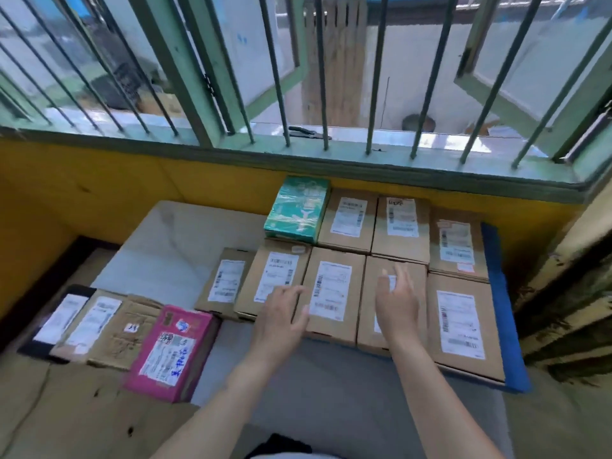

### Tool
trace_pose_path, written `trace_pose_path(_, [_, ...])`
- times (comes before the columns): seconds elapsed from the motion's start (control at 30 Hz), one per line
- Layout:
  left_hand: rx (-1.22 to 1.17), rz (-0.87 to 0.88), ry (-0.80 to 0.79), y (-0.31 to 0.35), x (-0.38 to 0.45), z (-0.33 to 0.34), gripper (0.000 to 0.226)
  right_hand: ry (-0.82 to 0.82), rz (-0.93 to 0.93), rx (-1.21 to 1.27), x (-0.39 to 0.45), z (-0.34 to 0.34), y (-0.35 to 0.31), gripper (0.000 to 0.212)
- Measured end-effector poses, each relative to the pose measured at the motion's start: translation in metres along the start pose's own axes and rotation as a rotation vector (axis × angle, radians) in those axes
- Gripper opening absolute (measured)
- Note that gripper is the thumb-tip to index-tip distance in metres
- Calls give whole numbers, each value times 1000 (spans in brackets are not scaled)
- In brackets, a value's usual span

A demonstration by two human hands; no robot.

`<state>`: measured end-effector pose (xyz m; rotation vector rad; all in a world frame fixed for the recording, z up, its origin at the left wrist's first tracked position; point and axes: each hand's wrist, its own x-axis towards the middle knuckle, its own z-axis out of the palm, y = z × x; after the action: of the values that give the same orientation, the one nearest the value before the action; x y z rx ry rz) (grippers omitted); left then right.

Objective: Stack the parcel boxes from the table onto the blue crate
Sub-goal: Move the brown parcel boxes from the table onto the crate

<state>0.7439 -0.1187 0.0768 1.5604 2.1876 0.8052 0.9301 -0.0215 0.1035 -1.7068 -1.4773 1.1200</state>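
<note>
Take the green shrink-wrapped box [299,210] as your landmark. To its right, three brown cardboard parcel boxes [402,226] run in a row along the back, under the barred window [298,77]. In front of it sit a row of brown labelled parcel boxes [331,293], side by side and touching, all on the blue plastic crate [505,309], whose edge shows at the far right. Your left hand [281,316] and right hand [395,299] hover over that front row. Left and forward of the landmark, on the pale marble worktop [172,246], lie a pink cardboard box [172,352], a worn brown carton [109,329] and a black flat parcel [56,319].
</note>
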Motion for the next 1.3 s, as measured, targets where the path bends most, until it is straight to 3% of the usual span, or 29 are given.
trace_pose_path(0.13, [-108, -257, 208, -69, -2, -62, 27, -133, -143, 49, -15, 58, -51, 53])
trace_pose_path(0.27, [-188, -494, 240, -147, 8, -101, 31, -346, -185, 101, -35, 132, -90, 51])
trace_pose_path(0.47, [-282, -595, 120, -228, 45, -128, 34, -514, 79, 72, -42, 262, -126, 53])
trace_pose_path(0.57, [-273, -622, 5, -265, 71, -132, 39, -523, 266, 20, -29, 319, -133, 57])
trace_pose_path(0.77, [-197, -625, -314, -303, 105, -110, 51, -358, 541, -28, 1, 373, -97, 76])
trace_pose_path(0.93, [-232, -615, -466, -308, 113, -94, 32, -269, 658, 62, 7, 390, -90, 76])
trace_pose_path(1.07, [-294, -632, -483, -308, 117, -94, 46, -230, 699, 98, 13, 388, -96, 74])
trace_pose_path(1.17, [-320, -650, -384, -301, 127, -103, 57, -258, 695, 162, 20, 382, -114, 69])
trace_pose_path(1.3, [-475, -639, -173, -281, 137, -129, 40, -276, 655, 294, 26, 365, -144, 62])
